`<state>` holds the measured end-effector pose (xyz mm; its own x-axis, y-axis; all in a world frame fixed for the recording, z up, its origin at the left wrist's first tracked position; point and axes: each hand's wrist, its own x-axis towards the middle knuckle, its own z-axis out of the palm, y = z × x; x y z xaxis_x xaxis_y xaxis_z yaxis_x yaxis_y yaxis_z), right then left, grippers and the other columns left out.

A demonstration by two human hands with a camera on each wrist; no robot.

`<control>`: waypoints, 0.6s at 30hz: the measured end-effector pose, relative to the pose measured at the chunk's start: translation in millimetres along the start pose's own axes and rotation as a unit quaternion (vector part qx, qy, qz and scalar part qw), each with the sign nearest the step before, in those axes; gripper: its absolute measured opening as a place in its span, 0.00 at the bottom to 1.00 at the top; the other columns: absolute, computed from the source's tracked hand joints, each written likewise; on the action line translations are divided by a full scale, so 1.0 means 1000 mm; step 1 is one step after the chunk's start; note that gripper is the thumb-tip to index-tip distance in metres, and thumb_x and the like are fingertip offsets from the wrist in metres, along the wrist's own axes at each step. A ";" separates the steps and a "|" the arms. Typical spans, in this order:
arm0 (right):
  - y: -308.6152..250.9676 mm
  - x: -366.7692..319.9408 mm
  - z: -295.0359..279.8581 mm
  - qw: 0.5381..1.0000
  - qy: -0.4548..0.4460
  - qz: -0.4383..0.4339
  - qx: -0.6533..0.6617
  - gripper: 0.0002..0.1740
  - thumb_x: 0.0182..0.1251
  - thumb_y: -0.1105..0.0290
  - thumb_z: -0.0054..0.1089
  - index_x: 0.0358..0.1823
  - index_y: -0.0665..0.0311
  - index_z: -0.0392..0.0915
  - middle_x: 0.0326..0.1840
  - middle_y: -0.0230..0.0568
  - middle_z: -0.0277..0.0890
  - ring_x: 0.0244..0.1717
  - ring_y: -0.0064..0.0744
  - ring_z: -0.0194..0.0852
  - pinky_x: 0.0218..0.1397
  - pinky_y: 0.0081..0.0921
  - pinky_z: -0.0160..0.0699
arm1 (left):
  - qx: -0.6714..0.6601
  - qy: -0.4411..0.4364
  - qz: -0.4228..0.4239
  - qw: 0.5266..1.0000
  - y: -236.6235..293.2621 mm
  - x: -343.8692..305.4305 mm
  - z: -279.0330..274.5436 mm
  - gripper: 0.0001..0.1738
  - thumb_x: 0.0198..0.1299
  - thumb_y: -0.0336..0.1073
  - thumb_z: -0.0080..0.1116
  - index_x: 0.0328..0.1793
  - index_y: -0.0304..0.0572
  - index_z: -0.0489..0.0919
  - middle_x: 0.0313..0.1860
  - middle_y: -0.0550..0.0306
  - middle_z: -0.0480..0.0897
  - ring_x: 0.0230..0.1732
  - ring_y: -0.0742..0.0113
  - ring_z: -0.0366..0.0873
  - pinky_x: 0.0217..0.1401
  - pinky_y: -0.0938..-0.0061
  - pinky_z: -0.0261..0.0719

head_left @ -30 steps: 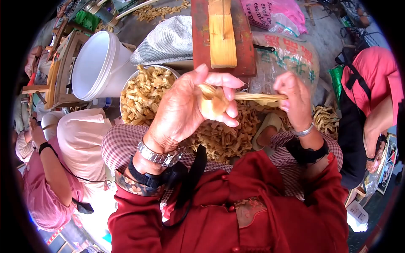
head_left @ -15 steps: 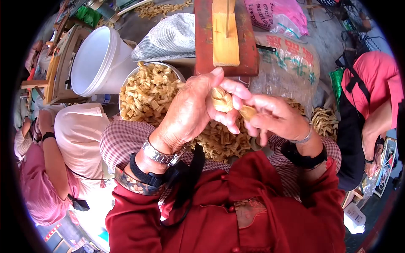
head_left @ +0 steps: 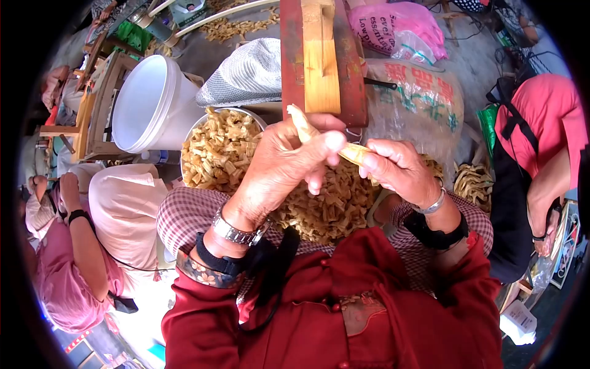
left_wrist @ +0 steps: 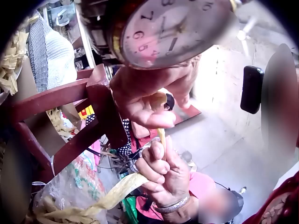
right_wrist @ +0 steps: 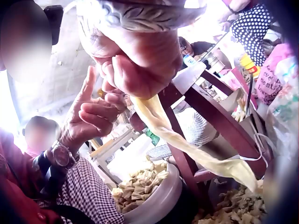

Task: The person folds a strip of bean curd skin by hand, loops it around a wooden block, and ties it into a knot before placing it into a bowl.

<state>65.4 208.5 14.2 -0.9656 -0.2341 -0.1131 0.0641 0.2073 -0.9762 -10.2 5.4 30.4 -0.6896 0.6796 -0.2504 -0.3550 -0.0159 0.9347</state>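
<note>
Near the centre of the head view, a pale yellow strip slants from upper left to lower right between two bare hands. The left hand pinches its upper-left part; the right hand grips it at lower right. Its long tail, nearer the right hand, slopes toward the right-wrist view's lower right.

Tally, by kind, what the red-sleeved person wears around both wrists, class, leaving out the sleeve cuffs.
Metal-banded wristwatch, left wrist: 1
Silver-coloured bracelet, right wrist: 1
Black wristbands, one on the left wrist and one on the right: 2
Total: 4
</note>
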 end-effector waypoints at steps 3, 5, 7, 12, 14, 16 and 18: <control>-0.002 0.002 0.001 1.000 -0.007 -0.002 -0.025 0.20 0.72 0.58 0.48 0.28 0.67 0.74 0.20 0.34 0.69 0.22 0.22 0.63 0.28 0.23 0.64 | -0.078 0.019 -0.020 0.997 0.005 0.000 -0.002 0.13 0.62 0.36 0.59 0.47 0.35 0.75 0.24 0.63 0.75 0.15 0.82 0.65 0.15 0.86 0.61; -0.006 0.003 -0.001 0.998 -0.005 -0.025 -0.052 0.20 0.71 0.58 0.48 0.27 0.67 0.74 0.20 0.34 0.69 0.22 0.23 0.64 0.28 0.23 0.64 | -0.131 0.028 -0.007 0.991 0.009 -0.002 -0.005 0.08 0.61 0.33 0.61 0.43 0.39 0.76 0.23 0.65 0.74 0.15 0.83 0.63 0.15 0.86 0.59; -0.008 0.002 -0.004 0.998 0.009 -0.046 -0.051 0.20 0.71 0.58 0.49 0.27 0.67 0.74 0.19 0.35 0.68 0.21 0.24 0.63 0.27 0.24 0.64 | -0.151 0.037 0.030 0.987 0.011 -0.003 -0.007 0.06 0.62 0.32 0.60 0.41 0.40 0.76 0.23 0.67 0.73 0.16 0.84 0.60 0.14 0.86 0.58; -0.016 0.012 -0.023 0.990 0.040 -0.093 -0.098 0.21 0.71 0.58 0.50 0.25 0.67 0.73 0.18 0.36 0.67 0.21 0.25 0.65 0.27 0.25 0.64 | -0.122 0.085 0.074 0.986 0.026 0.006 -0.006 0.05 0.65 0.32 0.53 0.42 0.38 0.74 0.21 0.68 0.67 0.14 0.85 0.53 0.14 0.89 0.54; -0.027 0.024 -0.035 0.982 0.071 -0.110 -0.137 0.20 0.70 0.58 0.51 0.25 0.67 0.73 0.18 0.37 0.67 0.20 0.25 0.64 0.26 0.26 0.63 | -0.100 0.082 0.094 0.987 0.039 0.019 -0.006 0.05 0.65 0.32 0.53 0.42 0.38 0.74 0.21 0.68 0.67 0.14 0.85 0.53 0.14 0.89 0.54; -0.034 0.037 -0.049 0.974 0.102 -0.116 -0.167 0.20 0.69 0.58 0.51 0.25 0.67 0.73 0.17 0.38 0.66 0.19 0.27 0.63 0.24 0.28 0.61 | -0.062 0.074 0.120 0.988 0.052 0.036 -0.008 0.05 0.64 0.32 0.52 0.41 0.37 0.75 0.21 0.68 0.68 0.14 0.84 0.54 0.15 0.87 0.56; -0.040 0.052 -0.060 0.961 0.131 -0.150 -0.195 0.20 0.69 0.58 0.50 0.26 0.68 0.72 0.17 0.40 0.64 0.18 0.28 0.61 0.24 0.29 0.61 | -0.062 0.094 0.136 0.984 0.060 0.052 -0.008 0.06 0.63 0.32 0.53 0.41 0.36 0.75 0.21 0.67 0.69 0.15 0.84 0.55 0.16 0.86 0.57</control>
<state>-2.2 245.1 58.2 -0.9594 -0.1031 0.2625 -0.2770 0.5189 -0.8087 -72.9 33.7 71.6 -0.8707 0.4895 -0.0482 -0.2073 -0.2764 0.9384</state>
